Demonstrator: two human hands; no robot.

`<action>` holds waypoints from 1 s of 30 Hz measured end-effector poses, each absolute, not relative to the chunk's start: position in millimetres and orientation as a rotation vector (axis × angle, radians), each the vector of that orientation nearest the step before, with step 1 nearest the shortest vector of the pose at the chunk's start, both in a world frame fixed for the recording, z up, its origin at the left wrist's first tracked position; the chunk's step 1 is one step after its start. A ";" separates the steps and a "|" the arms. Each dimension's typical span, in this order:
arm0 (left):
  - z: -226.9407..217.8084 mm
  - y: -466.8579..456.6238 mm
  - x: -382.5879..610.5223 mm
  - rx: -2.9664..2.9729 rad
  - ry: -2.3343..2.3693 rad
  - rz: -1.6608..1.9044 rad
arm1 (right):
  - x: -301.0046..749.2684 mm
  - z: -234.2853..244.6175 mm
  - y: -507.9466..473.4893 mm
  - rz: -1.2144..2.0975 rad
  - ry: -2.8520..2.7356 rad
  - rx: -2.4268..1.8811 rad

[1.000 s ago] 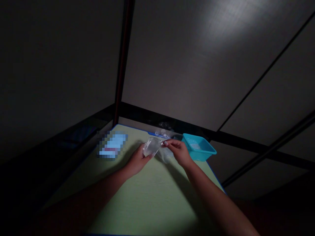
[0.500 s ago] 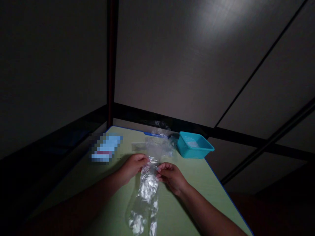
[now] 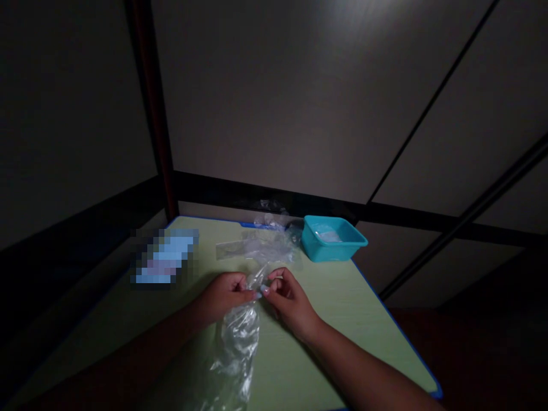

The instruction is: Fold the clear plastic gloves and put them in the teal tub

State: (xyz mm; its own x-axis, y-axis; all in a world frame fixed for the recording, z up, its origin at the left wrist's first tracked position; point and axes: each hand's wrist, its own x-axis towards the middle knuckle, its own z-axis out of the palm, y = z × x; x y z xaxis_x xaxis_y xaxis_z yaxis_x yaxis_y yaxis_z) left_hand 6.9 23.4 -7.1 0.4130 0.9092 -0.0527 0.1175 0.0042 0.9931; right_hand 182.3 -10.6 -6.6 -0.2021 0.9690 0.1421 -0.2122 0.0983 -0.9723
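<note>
My left hand [image 3: 225, 294] and my right hand [image 3: 287, 298] meet over the middle of the green table [image 3: 351, 319], fingers pinched on the top edge of a clear plastic bag [image 3: 237, 348]. The crinkled bag hangs and spreads toward me below my hands. More clear plastic bags [image 3: 257, 249] lie flat on the table just beyond my hands.
A teal plastic tub [image 3: 333, 238] with something pale inside stands at the table's far right corner. A blurred blue-and-white item [image 3: 165, 257] lies at the far left. Crumpled plastic [image 3: 269, 218] sits at the far edge. Dark walls surround the table; light is dim.
My hands pulled back from the far pile toward me with one bag, which now hangs unfolded below my fingers; the two hands have closed in until the fingertips nearly touch.
</note>
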 end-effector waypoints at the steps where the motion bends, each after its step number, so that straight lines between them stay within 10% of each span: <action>1: -7.6 21.3 8.0 1.441 0.948 0.774 | 181.4 -7.3 -10.8 1.372 -1.259 -0.845; 21: 7.6 25.1 3.7 1.135 1.190 1.132 | 200.2 18.1 -10.5 1.012 -1.277 -0.963; 30: 26.3 16.4 0.1 1.077 1.162 1.210 | 190.2 9.2 -12.3 1.497 -1.004 -0.940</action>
